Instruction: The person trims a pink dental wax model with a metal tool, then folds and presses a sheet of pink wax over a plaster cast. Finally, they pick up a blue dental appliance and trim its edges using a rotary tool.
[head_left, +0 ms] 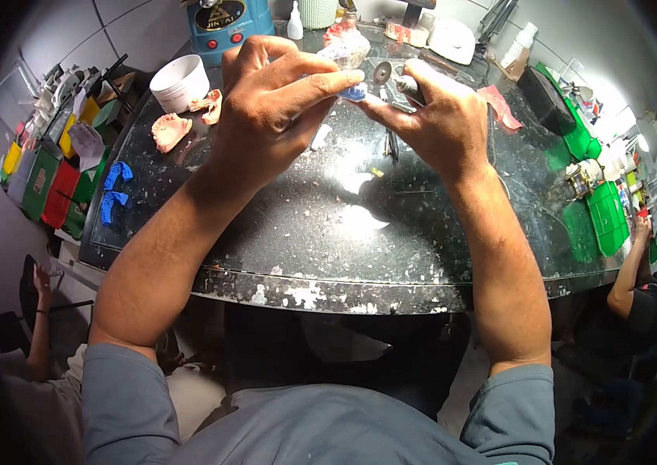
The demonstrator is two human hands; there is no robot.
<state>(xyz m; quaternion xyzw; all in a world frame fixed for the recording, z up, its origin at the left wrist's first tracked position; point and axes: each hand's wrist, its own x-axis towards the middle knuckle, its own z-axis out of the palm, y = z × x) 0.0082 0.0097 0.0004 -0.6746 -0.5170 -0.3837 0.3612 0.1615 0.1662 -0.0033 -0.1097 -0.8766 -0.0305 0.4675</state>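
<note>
one blue piece (354,92) sits pinched in the left hand (276,97), the right hand (446,120) gripping a disc-tipped handpiece (409,86).

Table (282,232): black, speckled with white, its near edge mottled cream-white. At 12 o'clock, small held piece (353,94), blue; rotary handpiece (411,87), grey. At 11 o'clock, bench machine (259,19), blue, with red buttons (236,38) and a black oval label (220,15) bearing a gold emblem. At 10 o'clock, tub (179,84), white; dental cast (170,132), salmon-pink. At 9 o'clock, crumpled strips (115,198), bright blue. At 2 o'clock, sheet (501,108), pink. At 3 o'clock, tray (606,219), vivid green. At 6 o'clock, shirt (305,430), plain grey.
</note>
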